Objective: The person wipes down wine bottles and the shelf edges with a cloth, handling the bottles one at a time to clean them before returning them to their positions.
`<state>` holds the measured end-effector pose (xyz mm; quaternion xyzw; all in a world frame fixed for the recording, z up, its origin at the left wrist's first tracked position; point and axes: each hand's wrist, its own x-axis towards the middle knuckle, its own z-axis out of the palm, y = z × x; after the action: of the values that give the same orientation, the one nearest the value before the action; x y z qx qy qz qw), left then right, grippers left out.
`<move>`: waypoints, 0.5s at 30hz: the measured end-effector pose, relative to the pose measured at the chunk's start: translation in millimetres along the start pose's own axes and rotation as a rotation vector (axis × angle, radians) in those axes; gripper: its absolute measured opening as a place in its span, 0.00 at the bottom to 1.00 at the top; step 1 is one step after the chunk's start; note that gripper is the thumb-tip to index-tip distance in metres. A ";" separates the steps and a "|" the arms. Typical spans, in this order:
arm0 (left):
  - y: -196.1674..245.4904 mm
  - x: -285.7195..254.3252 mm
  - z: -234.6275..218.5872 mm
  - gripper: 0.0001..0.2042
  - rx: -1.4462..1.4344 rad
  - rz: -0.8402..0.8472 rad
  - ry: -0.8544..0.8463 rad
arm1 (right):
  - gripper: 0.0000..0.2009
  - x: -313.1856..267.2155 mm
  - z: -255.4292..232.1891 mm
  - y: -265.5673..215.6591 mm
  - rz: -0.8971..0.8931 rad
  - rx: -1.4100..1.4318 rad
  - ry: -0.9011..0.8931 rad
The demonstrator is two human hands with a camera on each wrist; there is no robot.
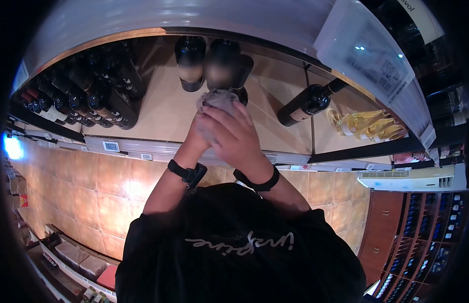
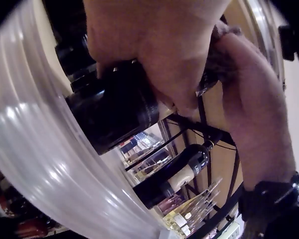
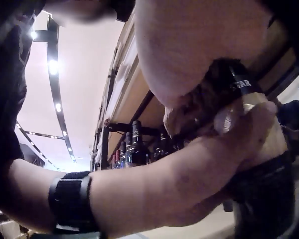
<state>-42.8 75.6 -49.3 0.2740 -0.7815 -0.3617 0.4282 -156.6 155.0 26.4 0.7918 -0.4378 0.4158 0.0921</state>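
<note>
My left hand (image 1: 200,132) grips a dark wine bottle (image 2: 114,107), its thumb across the pale label (image 3: 274,137) in the right wrist view. A crumpled greyish cloth (image 1: 218,99) is bunched under my right hand (image 1: 234,132), whose bent fingers hold it against the bottle. The two hands overlap closely over the shelf. Part of the bottle is hidden behind the hands and cloth. Just beyond them in the head view stands another dark bottle (image 1: 189,65) with a pale label.
A lone wine bottle (image 1: 305,103) stands to the right on the tan shelf (image 1: 161,101). Further right are several pale yellow bottles (image 1: 366,125). Rows of dark bottles (image 1: 88,93) fill the left side. The shelf above, with a price tag (image 1: 378,63), overhangs the bottles.
</note>
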 end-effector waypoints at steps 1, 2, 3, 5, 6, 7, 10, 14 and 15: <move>-8.5 -4.0 5.2 0.28 -0.154 -0.035 0.042 | 0.23 -10.6 0.0 8.0 0.040 0.075 0.030; -16.7 -7.9 8.6 0.33 -0.308 -0.071 0.088 | 0.22 -17.8 -0.1 14.1 0.076 0.152 0.057; -7.3 -7.3 6.1 0.36 -0.237 -0.124 0.107 | 0.22 -20.7 -1.8 15.9 0.161 0.141 0.131; 19.4 -3.6 1.1 0.42 -0.100 -0.232 0.141 | 0.22 -25.5 -4.4 17.8 0.336 0.116 0.278; 18.5 -3.8 2.3 0.42 -0.104 -0.224 0.160 | 0.22 -25.4 -1.9 21.4 0.421 0.265 0.318; 16.9 -3.6 3.9 0.42 -0.109 -0.216 0.175 | 0.22 -22.8 2.1 27.5 0.508 0.413 0.359; 16.3 -3.3 4.6 0.42 -0.090 -0.208 0.179 | 0.20 -14.5 -0.1 47.0 0.625 0.763 0.343; 13.7 -3.2 4.9 0.42 -0.072 -0.212 0.173 | 0.18 2.2 1.0 69.9 0.711 1.157 0.308; 13.7 -3.0 4.8 0.42 -0.068 -0.205 0.171 | 0.20 9.0 -1.5 69.7 0.749 1.182 0.292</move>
<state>-47.1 87.5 -41.6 0.3678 -0.6972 -0.4052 0.4632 -208.7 108.5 18.8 0.4417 -0.3648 0.6891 -0.4438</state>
